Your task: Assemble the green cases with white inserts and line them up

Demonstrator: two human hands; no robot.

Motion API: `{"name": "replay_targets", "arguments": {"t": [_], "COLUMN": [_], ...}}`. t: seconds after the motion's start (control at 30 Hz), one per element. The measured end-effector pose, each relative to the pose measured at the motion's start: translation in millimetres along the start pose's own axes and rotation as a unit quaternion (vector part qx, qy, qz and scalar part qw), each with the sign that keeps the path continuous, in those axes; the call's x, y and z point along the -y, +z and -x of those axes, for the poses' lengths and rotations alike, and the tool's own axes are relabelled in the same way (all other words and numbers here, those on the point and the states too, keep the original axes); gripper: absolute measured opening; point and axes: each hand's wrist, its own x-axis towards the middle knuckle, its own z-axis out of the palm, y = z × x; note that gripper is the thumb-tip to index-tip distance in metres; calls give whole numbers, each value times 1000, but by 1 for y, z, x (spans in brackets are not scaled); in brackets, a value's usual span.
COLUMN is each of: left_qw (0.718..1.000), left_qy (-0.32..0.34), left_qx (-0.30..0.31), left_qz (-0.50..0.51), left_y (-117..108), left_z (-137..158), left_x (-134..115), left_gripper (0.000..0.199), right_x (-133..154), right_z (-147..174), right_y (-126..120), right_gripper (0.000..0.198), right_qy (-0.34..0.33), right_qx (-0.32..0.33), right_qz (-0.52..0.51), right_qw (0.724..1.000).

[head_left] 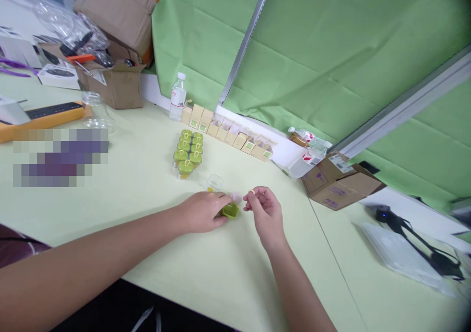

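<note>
Left hand [204,213] pinches green lid [231,211] at desk [147,194]; right hand [264,213] pinches small pale-yellow piece [251,192].

A green lid [231,211] shows its hollow side; a small yellowish ring [251,192] is at its two o'clock, a clear container [215,181] at eleven o'clock

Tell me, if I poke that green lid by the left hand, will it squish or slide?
The green lid probably won't squish: its edges keep a neat, firm-looking shape by the left hand. It's likely light, because it's small and hollow inside. Unheld, it might slide from a poke, since the table looks flat and smooth.
</note>
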Motion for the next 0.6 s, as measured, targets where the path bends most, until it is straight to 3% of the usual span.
{"name": "replay_targets", "arguments": {"t": [0.23,0.43,0.6], "left_qw": [1000,995,994], "left_qy": [2,24,31], "left_qx": [-17,-78,-84], "left_qz": [25,56,59], "left_y": [-7,-18,-19], "left_z": [0,-3,-4], "left_x": [-1,-2,1], "left_gripper": [49,36,31], "right_x": [-5,-5,-1], "right_z": [1,1,7], "right_y": [-2,-3,-1], "right_gripper": [32,22,16], "right_qy": [5,-40,-101], "right_qx": [40,51,68], "right_qz": [60,104,174], "right_qw": [997,992,977]}}
